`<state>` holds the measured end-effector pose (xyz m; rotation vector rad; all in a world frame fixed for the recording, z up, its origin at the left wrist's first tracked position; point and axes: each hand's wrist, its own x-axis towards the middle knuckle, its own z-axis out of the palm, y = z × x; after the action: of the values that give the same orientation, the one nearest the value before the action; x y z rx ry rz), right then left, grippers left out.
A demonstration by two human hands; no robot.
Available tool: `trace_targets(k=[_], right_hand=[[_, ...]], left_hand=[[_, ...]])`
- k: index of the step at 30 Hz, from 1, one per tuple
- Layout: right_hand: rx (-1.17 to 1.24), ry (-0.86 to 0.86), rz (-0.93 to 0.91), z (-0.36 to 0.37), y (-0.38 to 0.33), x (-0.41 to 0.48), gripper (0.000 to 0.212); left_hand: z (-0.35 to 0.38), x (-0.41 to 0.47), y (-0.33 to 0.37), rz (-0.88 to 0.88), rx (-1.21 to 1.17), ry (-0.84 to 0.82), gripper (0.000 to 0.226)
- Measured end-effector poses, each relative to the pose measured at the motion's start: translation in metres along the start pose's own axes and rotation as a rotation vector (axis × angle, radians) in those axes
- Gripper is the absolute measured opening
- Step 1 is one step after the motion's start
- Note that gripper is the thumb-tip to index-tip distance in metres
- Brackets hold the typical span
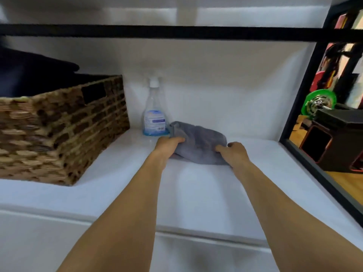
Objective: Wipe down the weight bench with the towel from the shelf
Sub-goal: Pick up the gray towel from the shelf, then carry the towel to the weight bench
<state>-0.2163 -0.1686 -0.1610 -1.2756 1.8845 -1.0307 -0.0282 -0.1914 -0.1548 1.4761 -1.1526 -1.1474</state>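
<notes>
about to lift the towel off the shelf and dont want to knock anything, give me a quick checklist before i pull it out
1. Left hand grip on the folded grey cloth towel: ok, fingers curled over its left edge.
2. Right hand grip: ok, closed on its right edge.
3. Gap to the clear plastic spray bottle: not ok, towel sits right against it.
4. Gap to the brown woven wicker basket: ok, well apart.
5. Towel lifted off the white shelf board: cannot tell.

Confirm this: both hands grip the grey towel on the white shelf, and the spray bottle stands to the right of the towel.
Not quite. The head view shows the spray bottle standing left of the grey towel, beside the wicker basket. Both the left hand and right hand do grip the towel on the white shelf.
</notes>
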Motion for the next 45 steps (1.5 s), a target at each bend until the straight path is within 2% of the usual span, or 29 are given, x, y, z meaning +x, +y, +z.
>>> trace_targets(k=[4, 6, 9, 13, 16, 19, 21, 24, 26, 27, 31, 34, 38, 45], right_hand=[[0.229, -0.176, 0.190, -0.032, -0.012, -0.056, 0.015], [0.329, -0.242, 0.335, -0.052, -0.021, -0.096, 0.008], [0.431, -0.282, 0.466, -0.094, -0.051, -0.165, 0.016], [0.527, -0.343, 0.448, -0.165, -0.117, -0.246, 0.017], [0.552, -0.276, 0.379, -0.222, -0.165, -0.297, 0.046], [0.532, -0.219, 0.280, -0.275, -0.195, -0.348, 0.052], [0.532, -0.214, 0.218, -0.309, -0.201, -0.382, 0.056], [0.452, -0.149, 0.114, -0.366, -0.198, -0.432, 0.042], [0.423, -0.057, 0.053, -0.408, -0.192, -0.461, 0.023], [0.418, -0.001, 0.028, -0.431, -0.189, -0.473, 0.021], [0.403, 0.198, 0.009, -0.527, -0.173, -0.499, 0.022], [0.389, 0.304, 0.017, -0.582, -0.156, -0.496, 0.030], [0.359, 0.455, -0.021, -0.632, -0.134, -0.459, 0.040], [0.327, 0.500, -0.104, -0.695, -0.121, -0.325, 0.041]], left_hand=[[-0.023, -0.066, 0.012, -0.136, -0.011, -0.113, 0.028], [-0.035, -0.111, 0.025, -0.244, -0.128, -0.206, 0.026], [-0.060, -0.186, 0.063, -0.299, -0.282, -0.269, 0.031], [-0.088, -0.276, 0.143, -0.320, -0.360, -0.333, 0.060], [-0.102, -0.342, 0.203, -0.292, -0.375, -0.381, 0.056], [-0.105, -0.404, 0.254, -0.255, -0.401, -0.416, 0.043], [-0.095, -0.443, 0.280, -0.244, -0.345, -0.317, 0.051], [-0.063, -0.506, 0.311, -0.161, -0.296, -0.161, 0.057], [-0.034, -0.544, 0.330, -0.094, -0.279, -0.145, 0.042], [-0.018, -0.562, 0.339, -0.071, -0.263, -0.151, 0.033], [0.056, -0.617, 0.377, 0.014, -0.216, -0.202, 0.014], [0.115, -0.639, 0.400, 0.064, -0.220, -0.215, 0.022], [0.189, -0.629, 0.417, 0.140, -0.227, -0.193, 0.031], [0.302, -0.537, 0.454, 0.188, -0.223, -0.191, 0.032]])
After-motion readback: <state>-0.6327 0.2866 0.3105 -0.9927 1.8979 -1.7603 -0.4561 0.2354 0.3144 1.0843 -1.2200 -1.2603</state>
